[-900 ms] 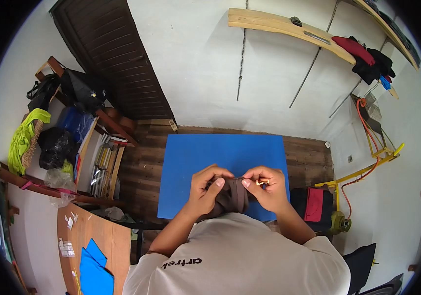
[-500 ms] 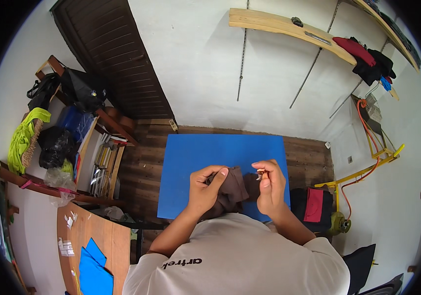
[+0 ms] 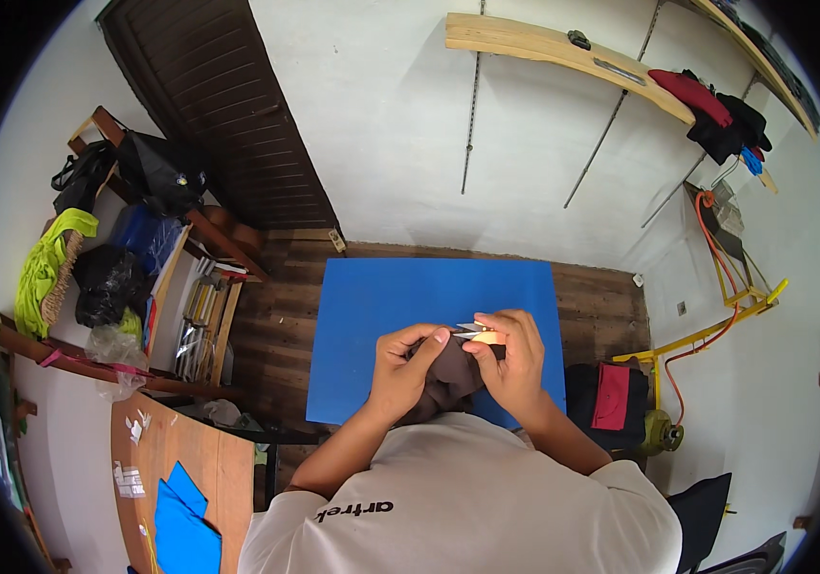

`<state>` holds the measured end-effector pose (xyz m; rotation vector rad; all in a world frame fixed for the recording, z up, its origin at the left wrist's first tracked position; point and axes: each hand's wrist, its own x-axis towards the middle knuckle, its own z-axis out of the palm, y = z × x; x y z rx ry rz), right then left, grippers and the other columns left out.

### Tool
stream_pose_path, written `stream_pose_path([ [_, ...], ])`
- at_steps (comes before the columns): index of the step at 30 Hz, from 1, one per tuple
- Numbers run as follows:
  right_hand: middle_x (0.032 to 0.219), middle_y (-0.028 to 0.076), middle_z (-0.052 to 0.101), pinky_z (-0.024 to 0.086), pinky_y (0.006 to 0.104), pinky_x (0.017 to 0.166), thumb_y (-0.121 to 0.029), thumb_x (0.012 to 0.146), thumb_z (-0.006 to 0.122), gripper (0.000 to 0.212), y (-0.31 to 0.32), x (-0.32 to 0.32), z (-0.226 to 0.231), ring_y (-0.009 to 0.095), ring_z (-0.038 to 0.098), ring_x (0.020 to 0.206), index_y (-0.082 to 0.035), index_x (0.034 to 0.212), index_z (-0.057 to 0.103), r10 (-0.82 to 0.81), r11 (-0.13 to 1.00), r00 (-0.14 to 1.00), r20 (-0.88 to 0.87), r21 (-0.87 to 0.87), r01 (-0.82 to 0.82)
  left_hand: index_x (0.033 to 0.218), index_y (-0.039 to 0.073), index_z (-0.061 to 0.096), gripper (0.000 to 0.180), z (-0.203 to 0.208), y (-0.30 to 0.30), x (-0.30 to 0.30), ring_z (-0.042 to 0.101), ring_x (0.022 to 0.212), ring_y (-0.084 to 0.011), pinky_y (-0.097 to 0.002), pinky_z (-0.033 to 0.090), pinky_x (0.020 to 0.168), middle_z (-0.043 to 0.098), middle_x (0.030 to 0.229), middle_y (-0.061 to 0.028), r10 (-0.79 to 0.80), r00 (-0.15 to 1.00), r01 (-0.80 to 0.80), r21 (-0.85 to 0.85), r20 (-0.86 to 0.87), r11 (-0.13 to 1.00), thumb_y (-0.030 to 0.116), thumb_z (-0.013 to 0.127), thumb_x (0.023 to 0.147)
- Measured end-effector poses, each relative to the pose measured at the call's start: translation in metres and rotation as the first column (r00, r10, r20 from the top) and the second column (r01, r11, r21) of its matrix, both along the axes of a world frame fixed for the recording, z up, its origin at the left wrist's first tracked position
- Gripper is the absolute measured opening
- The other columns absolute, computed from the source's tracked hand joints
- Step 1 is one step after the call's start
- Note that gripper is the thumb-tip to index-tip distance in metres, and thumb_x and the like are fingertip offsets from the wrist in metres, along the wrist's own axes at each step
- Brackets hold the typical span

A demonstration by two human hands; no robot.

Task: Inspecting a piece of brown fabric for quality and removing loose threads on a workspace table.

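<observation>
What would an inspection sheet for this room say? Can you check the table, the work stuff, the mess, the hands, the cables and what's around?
Surface: blue table, in front of the person.
Work things: brown cloth, bunched up; small snips with pointed metal blades and a yellowish handle.
Clutter: blue cloth pieces and white scraps on the wooden desk at left.
Hands: left hand pinches the cloth; right hand holds the snips, blades pointing toward the left fingertips.
Cables: orange hose or cable at right; cannot tell which.
Surroundings: dark brown door, wooden wall shelf.
</observation>
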<state>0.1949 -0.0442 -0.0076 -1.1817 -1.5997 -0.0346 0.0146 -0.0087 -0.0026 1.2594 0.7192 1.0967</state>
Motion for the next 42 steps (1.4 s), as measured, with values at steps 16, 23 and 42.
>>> stream_pose_path([
  [16, 0.093, 0.012, 0.066, 0.05, 0.0371, 0.069, -0.024, 0.088, 0.082, 0.033, 0.0, 0.005, -0.006, 0.029, 0.063, 0.081, -0.005, 0.109, 0.066, 0.019, 1.0, 1.0, 0.008, 0.019, -0.02, 0.1, -0.004, 0.076, 0.022, -0.004, 0.001, 0.002, 0.057, 0.082, -0.0035, -0.0218, 0.047, 0.073, 0.072, 0.088, 0.001, -0.012, 0.999, 0.014, -0.078, 0.036, 0.997, 0.015, 0.066, 0.103],
  [23, 0.095, 0.014, 0.066, 0.051, 0.0367, 0.07, -0.024, 0.09, 0.08, 0.031, 0.002, 0.007, -0.01, 0.029, 0.063, 0.081, -0.004, 0.108, 0.065, 0.057, 0.998, 0.998, 0.006, -0.018, -0.057, 0.102, -0.004, 0.076, 0.023, -0.005, 0.001, 0.002, 0.057, 0.082, -0.0037, -0.0217, 0.047, 0.073, 0.073, 0.089, 0.0006, -0.024, 0.999, 0.027, -0.108, 0.025, 0.994, 0.016, 0.065, 0.104],
  [42, 0.093, 0.012, 0.068, 0.052, 0.0353, 0.068, -0.025, 0.088, 0.082, 0.035, 0.005, 0.01, -0.017, 0.027, 0.064, 0.081, -0.004, 0.11, 0.065, 0.076, 0.997, 0.997, 0.013, -0.001, -0.076, 0.106, -0.006, 0.076, 0.029, -0.004, 0.004, 0.004, 0.058, 0.082, -0.0036, -0.0218, 0.048, 0.073, 0.073, 0.09, -0.0006, -0.023, 0.999, 0.02, -0.074, -0.045, 0.997, 0.019, 0.061, 0.107],
])
